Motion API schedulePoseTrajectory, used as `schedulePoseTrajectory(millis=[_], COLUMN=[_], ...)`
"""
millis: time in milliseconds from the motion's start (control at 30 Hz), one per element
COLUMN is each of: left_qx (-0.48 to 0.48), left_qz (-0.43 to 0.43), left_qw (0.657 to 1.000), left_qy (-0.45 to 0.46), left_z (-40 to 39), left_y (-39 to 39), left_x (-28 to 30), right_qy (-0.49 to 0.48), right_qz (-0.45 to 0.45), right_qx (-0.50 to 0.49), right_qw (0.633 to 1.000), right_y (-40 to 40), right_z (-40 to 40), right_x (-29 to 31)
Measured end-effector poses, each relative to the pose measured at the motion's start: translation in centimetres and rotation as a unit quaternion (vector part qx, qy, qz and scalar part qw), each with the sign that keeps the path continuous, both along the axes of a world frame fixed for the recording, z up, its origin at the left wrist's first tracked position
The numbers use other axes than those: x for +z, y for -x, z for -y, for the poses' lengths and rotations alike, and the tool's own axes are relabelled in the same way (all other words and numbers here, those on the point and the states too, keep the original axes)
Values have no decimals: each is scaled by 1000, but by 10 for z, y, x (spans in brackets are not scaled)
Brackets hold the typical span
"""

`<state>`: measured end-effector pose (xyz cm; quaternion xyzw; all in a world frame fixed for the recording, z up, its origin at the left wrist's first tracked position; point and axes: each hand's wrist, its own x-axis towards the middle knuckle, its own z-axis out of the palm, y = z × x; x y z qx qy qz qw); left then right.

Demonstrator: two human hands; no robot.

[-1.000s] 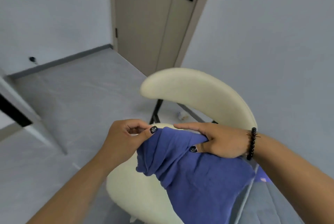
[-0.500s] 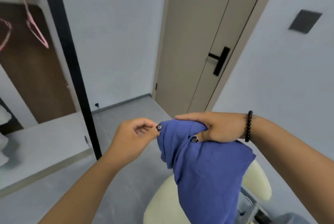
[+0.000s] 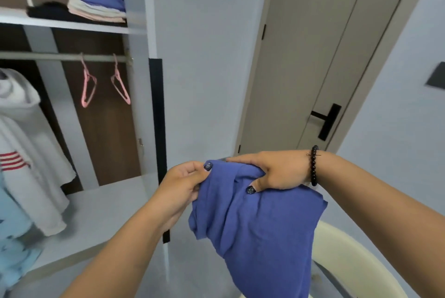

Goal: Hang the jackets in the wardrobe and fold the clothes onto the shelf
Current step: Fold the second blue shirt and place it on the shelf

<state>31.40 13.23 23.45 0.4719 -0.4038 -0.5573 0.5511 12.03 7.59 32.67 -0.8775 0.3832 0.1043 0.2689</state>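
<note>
Blue garment (image 3: 255,223) hangs bunched in front of us at waist height, above the cream chair (image 3: 346,266) at lower right, and it is not yet folded. Our left hand (image 3: 185,184) pinches its upper left edge between thumb and curled fingers (image 3: 190,172), while our right hand (image 3: 277,172) grips the top of the cloth, thumb pressed into the fabric and fingers curled over it. Judging by the wardrobe (image 3: 144,32) ahead on the left, a good part of the job looks done: a stack of folded clothes (image 3: 98,6) already sits on the shelf (image 3: 72,24), with a blue piece on top and a dark one beside it. Below, on the rail (image 3: 60,57), a white hooded jacket (image 3: 26,143) hangs at the left, with something pale blue (image 3: 12,237) at the frame's edge that we cannot identify. Two pink hangers (image 3: 103,83) hang bare. What remains, as far as we can tell, is folding this piece and adding it to the stack; whether other clothes wait out of view we cannot say.
</note>
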Motion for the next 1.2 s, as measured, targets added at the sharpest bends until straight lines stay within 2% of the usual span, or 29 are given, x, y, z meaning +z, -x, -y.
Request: schedulePoseTrajectory(millis=[133, 200, 333, 467, 700, 800, 1000, 1200], left_qx=[-11, -20, 90, 182, 273, 275, 231, 169], left_qz=[-92, -95, -37, 12, 190, 211, 170, 221], left_qw=[995, 993, 993, 982, 942, 937, 957, 959], left_qy=[-45, -65, -61, -55, -38, -46, -40, -50], left_z=[-1, -1, 6, 4, -5, -8, -11, -11], left_y=[-24, -32, -46, -57, -83, -98, -150, -223], left_x=[13, 18, 19, 22, 16, 21, 36, 36], right_qy=[28, 43, 24, 55, 124, 147, 166, 153], right_qz=[-24, -40, -41, -55, -56, -61, -66, -60], right_qx=[46, 76, 129, 139, 156, 182, 214, 193], right_qw=[998, 995, 990, 987, 978, 970, 961, 967], right_y=[-27, -42, -62, -74, -109, -133, -191, -258], right_z=[11, 12, 13, 22, 27, 25, 25, 26], right_x=[0, 2, 7, 6, 11, 16, 18, 17])
